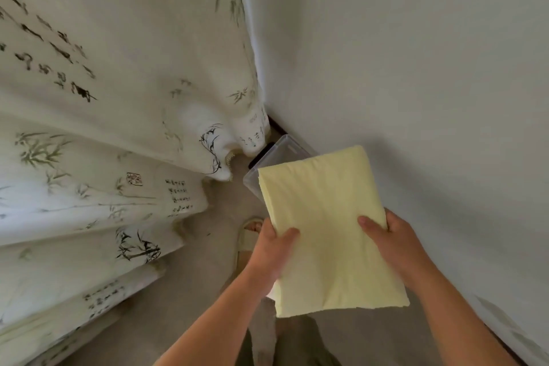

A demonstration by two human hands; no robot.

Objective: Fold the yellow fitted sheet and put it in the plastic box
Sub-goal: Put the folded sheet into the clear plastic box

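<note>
Gripping the folded yellow fitted sheet by its near half, the left hand and right hand are pinching it from either side, thumbs lying on top, fingers curling out of sight underneath. The folding is looking finished: the sheet is forming a neat flat rectangle. It is hanging above the clear plastic box, which is sitting on the floor between the bamboo-print curtain and the wall. Lowering it inside is what is remaining.

Room corner with curtain and bare wall

A white fabric curtain printed with ink bamboo and calligraphy hangs in folds to the beige floor, meeting a plain white wall with a dark baseboard.
</note>
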